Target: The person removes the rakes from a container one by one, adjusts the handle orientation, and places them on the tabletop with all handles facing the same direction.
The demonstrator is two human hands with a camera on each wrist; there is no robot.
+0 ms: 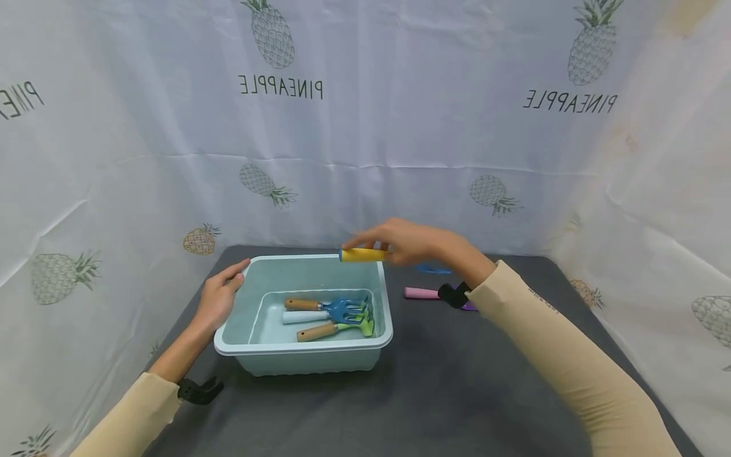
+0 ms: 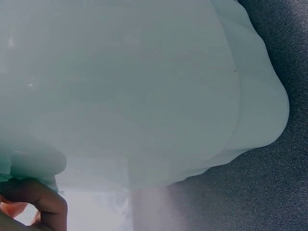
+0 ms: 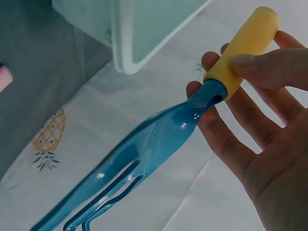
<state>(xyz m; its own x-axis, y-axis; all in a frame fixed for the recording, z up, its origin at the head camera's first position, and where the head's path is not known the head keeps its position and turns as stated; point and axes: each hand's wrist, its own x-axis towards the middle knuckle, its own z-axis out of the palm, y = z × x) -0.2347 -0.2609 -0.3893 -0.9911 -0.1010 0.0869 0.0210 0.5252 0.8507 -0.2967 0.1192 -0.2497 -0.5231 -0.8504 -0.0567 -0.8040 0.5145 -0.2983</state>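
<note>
Blue slotted garden tool with a yellow cylindrical handle (image 3: 163, 127) is up in the air by the back right corner of the pale blue-green plastic basin (image 1: 302, 348). Right hand (image 1: 407, 242) grasps the handle, thumb opposing fingers. Left hand (image 1: 219, 301) grips the basin's left rim.

Doing this well, my take: pinch firmly near the neck so the long head can't roll, hold that head clear of the rim, go gently above the wood- and white-handled small tools (image 1: 314, 332) inside. Brace with the left so the basin doesn't skid on the dark grey table (image 1: 457, 387). Pink tool handle (image 1: 421, 293) right of the basin looks easy to snag.

Text: white printed curtain (image 1: 365, 127) reads PINEAPPLE, mirrored, twice at back, cut off at far left. Beige right sleeve (image 1: 562, 346): small dark lettering, illegible. No brand visible on tool or basin.
</note>
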